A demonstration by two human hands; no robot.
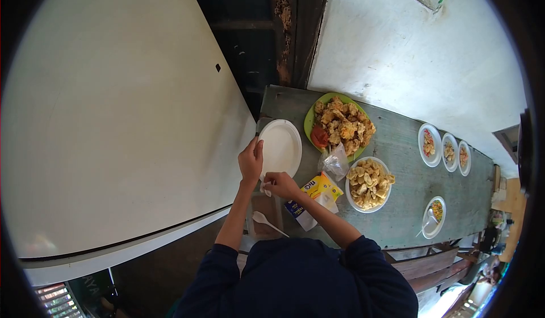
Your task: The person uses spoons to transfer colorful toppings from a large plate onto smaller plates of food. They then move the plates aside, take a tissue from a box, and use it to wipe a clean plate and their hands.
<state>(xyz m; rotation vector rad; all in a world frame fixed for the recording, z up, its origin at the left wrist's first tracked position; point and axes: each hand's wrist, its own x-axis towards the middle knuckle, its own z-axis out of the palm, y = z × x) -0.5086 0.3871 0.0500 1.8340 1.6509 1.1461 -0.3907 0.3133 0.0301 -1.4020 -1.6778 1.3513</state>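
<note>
"Just left of the frame's centre, what is between the person's hands?"

"A white plate [281, 147]. The left hand [251, 160] has its fingers clamped on the left rim."

"And the right hand [279, 184]?"

"At the plate's lower edge, its fingers pinched together on a small white scrap [265, 188]; one cannot tell what the scrap is."

"What is close by?"

"Below that hand, a white spoon [260, 217] and a see-through container [272, 205]; right of it, a yellow-and-blue packet [328, 190]."

"Farther out?"

"Above centre, a green plate [308, 125] bears fried pieces [349, 128] and something red [319, 136]. Toward the right of the grey-green surface [397, 147], three white plates [434, 160] of food stand in a row."
</note>
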